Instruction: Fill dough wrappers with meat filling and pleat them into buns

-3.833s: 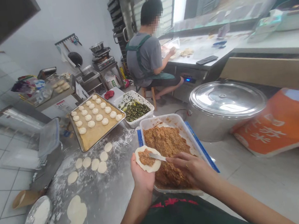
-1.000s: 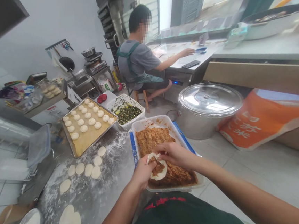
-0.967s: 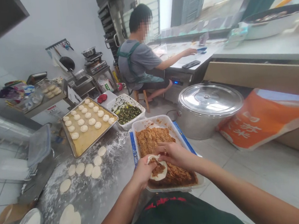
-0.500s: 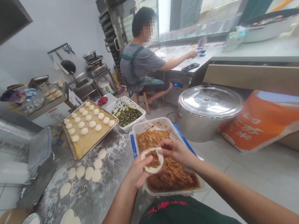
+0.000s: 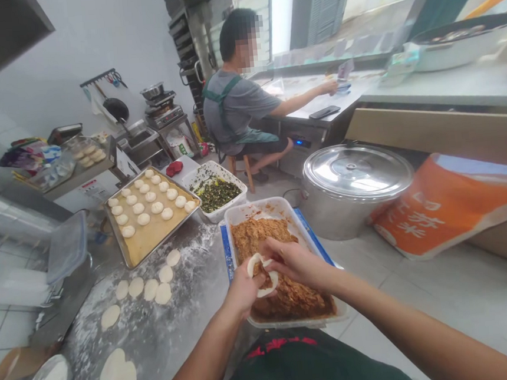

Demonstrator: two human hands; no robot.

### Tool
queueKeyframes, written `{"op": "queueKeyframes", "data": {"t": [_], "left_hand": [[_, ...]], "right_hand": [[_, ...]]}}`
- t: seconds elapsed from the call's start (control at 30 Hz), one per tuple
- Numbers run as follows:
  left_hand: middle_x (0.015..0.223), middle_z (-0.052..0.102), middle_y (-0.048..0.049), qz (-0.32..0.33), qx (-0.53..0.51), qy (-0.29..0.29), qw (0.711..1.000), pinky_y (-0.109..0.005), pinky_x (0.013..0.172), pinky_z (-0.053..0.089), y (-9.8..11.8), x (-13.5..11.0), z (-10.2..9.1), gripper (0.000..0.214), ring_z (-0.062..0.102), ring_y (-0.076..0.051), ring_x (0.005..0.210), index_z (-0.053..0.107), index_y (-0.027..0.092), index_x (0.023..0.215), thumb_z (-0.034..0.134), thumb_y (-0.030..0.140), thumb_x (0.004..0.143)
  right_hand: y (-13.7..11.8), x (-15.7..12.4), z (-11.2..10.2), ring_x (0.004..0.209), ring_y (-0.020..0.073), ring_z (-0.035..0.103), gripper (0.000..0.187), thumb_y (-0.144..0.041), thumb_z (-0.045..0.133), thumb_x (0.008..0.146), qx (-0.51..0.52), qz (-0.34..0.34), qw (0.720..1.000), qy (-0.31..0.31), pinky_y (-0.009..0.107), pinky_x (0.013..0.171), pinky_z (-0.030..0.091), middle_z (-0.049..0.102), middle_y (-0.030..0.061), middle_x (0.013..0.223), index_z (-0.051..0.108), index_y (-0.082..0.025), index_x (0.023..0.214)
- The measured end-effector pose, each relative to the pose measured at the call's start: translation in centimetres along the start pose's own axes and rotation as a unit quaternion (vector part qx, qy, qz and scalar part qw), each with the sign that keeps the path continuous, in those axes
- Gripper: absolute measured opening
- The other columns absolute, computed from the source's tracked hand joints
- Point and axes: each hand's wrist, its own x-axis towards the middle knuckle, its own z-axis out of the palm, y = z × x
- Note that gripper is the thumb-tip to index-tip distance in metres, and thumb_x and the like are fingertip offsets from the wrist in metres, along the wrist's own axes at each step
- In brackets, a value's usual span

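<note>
Head view: my left hand (image 5: 243, 288) holds a dough skin (image 5: 254, 265) curled up around brown filling (image 5: 266, 279). It lies between my 2 hands, nearer my left. My right hand (image 5: 296, 263) is narrow, pinching the skin's edge above the plastic tray (image 5: 255, 206).

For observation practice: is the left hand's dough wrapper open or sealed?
Open: the dough wrapper in the left hand shows brown filling between its edges.

apron (image 5: 308, 367): dark green | lettering (image 5: 280, 345): red | forearms (image 5: 401, 313): bare
</note>
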Motion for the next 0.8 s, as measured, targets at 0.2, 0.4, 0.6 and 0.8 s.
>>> {"op": "queueKeyframes", "data": {"t": [0.2,0.4,0.6,0.8], "left_hand": [[0.075,0.059,-0.0039,-0.049,0.036,-0.032,0.998,-0.026,0.049,0.045,0.7,-0.5,-0.1,0.036,0.058,-0.016,0.057,0.048,0.015,0.101,0.053,0.017,0.065],[0.071,0.058,-0.0024,-0.037,0.148,-0.051,0.987,-0.028,0.048,0.046,1.7,0.3,-0.7,0.028,0.055,-0.014,0.053,0.052,0.016,0.089,0.047,0.009,0.062],[0.103,0.055,-0.008,0.023,0.001,-0.026,0.999,-0.033,0.072,0.048,2.7,0.4,-1.1,0.037,0.054,-0.02,0.09,0.049,0.019,0.107,0.058,0.027,0.072],[0.108,0.052,-0.0075,0.073,-0.126,0.048,0.988,-0.035,0.072,0.049,1.5,0.4,0.2,0.036,0.053,-0.02,0.091,0.048,0.021,0.107,0.057,0.032,0.074]], "right_hand": [[-0.5,0.1,-0.3,0.072,0.0124,0.054,0.013,-0.02,0.046,0.082,-0.056,-0.038,0.997,-0.033,0.021,0.064,0.034,0.06,0.0025,0.076,0.058,-0.017,0.081],[-1.1,1.0,-0.4,0.071,0.0137,0.056,0.013,-0.022,0.052,0.076,-0.075,-0.003,0.997,-0.031,0.021,0.061,0.035,0.062,0.0017,0.078,0.057,-0.019,0.088],[0.4,1.1,0.5,0.062,0.0125,0.053,0.021,-0.033,0.046,0.081,0.047,0.072,0.993,0.081,0.022,0.057,0.036,0.06,0.0016,0.068,0.057,-0.016,0.076],[0.3,0.7,1.2,0.064,0.013,0.053,0.018,-0.032,0.045,0.081,0.075,0.092,0.989,0.084,0.022,0.058,0.037,0.06,0.002,0.071,0.053,-0.016,0.083]]}}
